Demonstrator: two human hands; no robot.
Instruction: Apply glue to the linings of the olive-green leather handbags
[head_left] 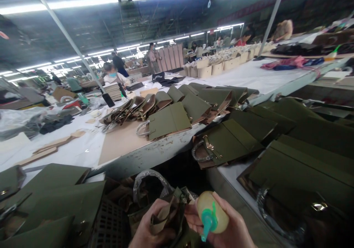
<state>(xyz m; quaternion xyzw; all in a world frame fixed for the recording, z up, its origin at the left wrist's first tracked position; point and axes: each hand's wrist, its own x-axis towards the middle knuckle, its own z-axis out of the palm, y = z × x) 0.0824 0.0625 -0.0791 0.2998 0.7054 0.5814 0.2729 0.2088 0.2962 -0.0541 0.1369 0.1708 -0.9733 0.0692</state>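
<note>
My left hand (155, 224) is closed around the folded edge of an olive-green handbag (177, 207), whose brown lining shows. A plastic-wrapped handle (151, 172) arches up behind that hand. In my right hand (231, 218) lies a yellowish glue bottle (214, 209) with a green nozzle, tilted down toward me. The fingertips of the right hand come close to the bag's edge; whether they touch it I cannot tell. The lower part of the handbag is hidden by both hands and the frame's bottom edge.
Stacked green handbags (309, 170) lie at right, more (61, 185) at left by a perforated crate (109, 218). Across the worktable edge (155, 156) stand several further bags (171, 121). Cream bags (215, 67), a pole (66, 34) and people at work are farther back.
</note>
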